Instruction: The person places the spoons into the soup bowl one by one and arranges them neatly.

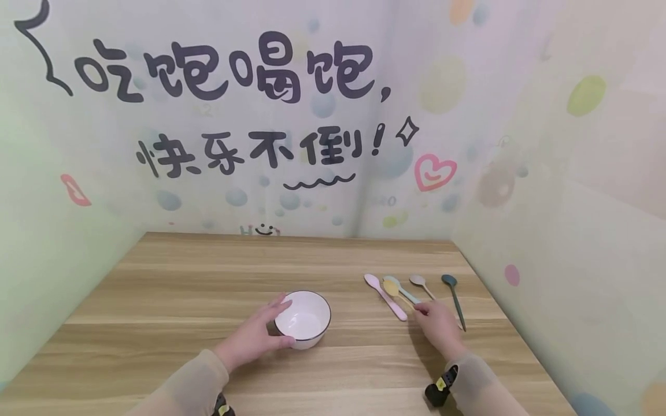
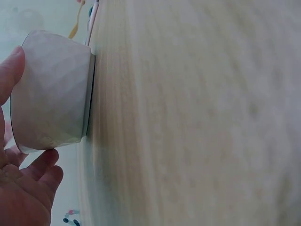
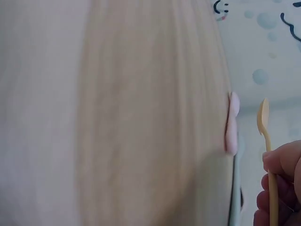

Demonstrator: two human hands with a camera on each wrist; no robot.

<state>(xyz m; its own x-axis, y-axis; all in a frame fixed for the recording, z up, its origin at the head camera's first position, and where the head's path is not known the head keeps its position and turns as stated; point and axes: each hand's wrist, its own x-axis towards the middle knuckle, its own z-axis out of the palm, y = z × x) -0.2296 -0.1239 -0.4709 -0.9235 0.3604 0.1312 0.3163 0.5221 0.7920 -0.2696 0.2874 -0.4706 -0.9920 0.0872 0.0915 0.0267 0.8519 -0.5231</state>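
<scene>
A white bowl (image 1: 304, 318) with a dark rim stands on the wooden table (image 1: 171, 289). My left hand (image 1: 272, 326) grips its left side; in the left wrist view the thumb (image 2: 10, 70) and fingers (image 2: 40, 169) curl round the bowl (image 2: 54, 89). Right of the bowl lie a pink spoon (image 1: 386, 297), a yellow spoon (image 1: 391, 287), a light blue spoon (image 1: 404, 290), a beige spoon (image 1: 420, 283) and a dark teal spoon (image 1: 454, 299). My right hand (image 1: 425, 312) pinches the yellow spoon (image 3: 266, 136) by its handle, beside the pink spoon (image 3: 232, 125).
Printed wall panels enclose the table at the back (image 1: 250, 173), the left and the right (image 1: 562, 242). The spoons lie close to the right panel. Bare wood stretches left of the bowl and behind it.
</scene>
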